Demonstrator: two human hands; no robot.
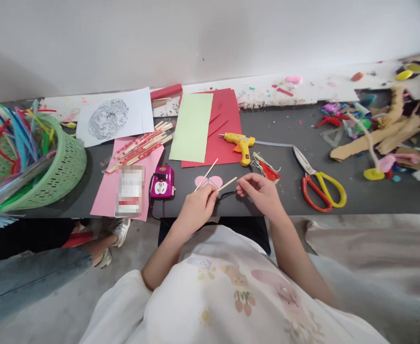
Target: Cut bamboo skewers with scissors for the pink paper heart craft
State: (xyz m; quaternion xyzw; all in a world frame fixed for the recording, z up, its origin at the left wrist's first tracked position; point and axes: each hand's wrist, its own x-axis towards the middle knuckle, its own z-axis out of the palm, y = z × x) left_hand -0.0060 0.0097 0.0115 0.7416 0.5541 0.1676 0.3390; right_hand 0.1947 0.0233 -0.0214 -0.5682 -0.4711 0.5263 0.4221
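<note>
Stick pinched in left hand just beside pink paper piece over the surface; a light, steady grip seems best, right hand's fingers bunched near the tip, contents unclear.

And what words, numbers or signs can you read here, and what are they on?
None can be read for sure.
Glue gun: marks on its yellow side, too small to read.
Purple box: marks near its top, too blurred.
White rectangle: hidden by blurry squares.
</note>
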